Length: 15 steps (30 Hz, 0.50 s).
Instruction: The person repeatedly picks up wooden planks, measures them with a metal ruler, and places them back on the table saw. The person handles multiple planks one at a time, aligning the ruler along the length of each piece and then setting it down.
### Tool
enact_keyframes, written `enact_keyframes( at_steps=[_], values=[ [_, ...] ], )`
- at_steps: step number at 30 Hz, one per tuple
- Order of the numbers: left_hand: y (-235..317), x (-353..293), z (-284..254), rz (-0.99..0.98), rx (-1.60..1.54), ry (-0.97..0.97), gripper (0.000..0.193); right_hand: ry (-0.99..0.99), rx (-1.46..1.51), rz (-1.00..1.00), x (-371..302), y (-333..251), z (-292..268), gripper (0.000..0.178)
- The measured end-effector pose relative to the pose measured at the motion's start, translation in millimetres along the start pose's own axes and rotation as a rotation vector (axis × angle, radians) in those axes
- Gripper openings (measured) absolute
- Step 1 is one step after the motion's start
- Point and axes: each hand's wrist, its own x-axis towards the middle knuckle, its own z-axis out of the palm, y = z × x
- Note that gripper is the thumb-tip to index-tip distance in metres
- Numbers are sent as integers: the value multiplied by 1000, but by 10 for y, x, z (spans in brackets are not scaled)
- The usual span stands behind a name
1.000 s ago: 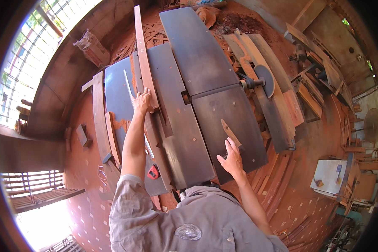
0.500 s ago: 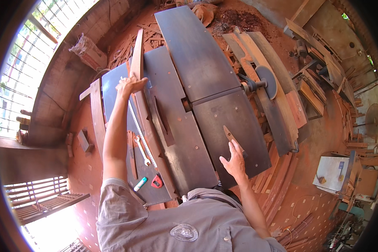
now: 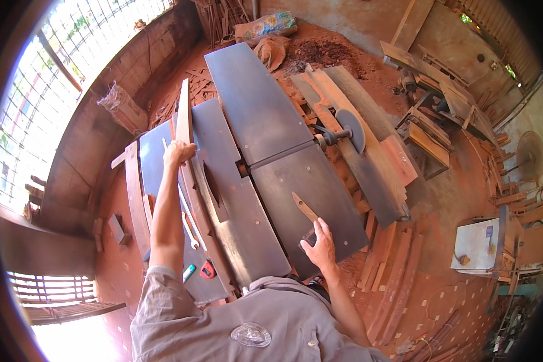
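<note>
— Red dust covers much of the floor [image 3: 437, 238], and the dark metal worktop [image 3: 277, 111] fills the middle. Where is the piece in hand?
— It is the long wooden board [image 3: 184, 114], on the left part of the worktop. It points away from the person, and its far end reaches beyond the far edge of the panels beside it.
— How does the left hand [image 3: 176, 154] hold it?
— Its fingers are bent around the near end, with the thumb lying to the right side. I suppose this end is chosen because it is the one within reach.
— And the right hand [image 3: 321, 248]?
— Its fingers are loosely stretched, the thumb apart, beside the pointed wooden stick [image 3: 306, 207]. Whether it touches the stick, I cannot tell. Perhaps it serves for balance.
— Why do the red tape measure [image 3: 207, 269] and the teal tool [image 3: 189, 273] lie so low on the left?
— Probably to be near the body. However, the wrench [image 3: 194, 243] lies close to the brown rail [image 3: 208, 232], so room there is narrow.
— Which side is freer?
— Right of the rail, the panels are mostly bare. Only the round disc [image 3: 350, 131] stands by the right edge, well apart from both hands.
</note>
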Motion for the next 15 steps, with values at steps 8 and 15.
enact_keyframes(
  at_steps=[8,15],
  values=[
    [85,-2014,1001,-5,-54,358,71,-131,104,-252,-367,-151,176,77],
    [74,-4036,1981,-77,-308,249,72,-385,489,-116,-789,-407,197,74]
  ],
)
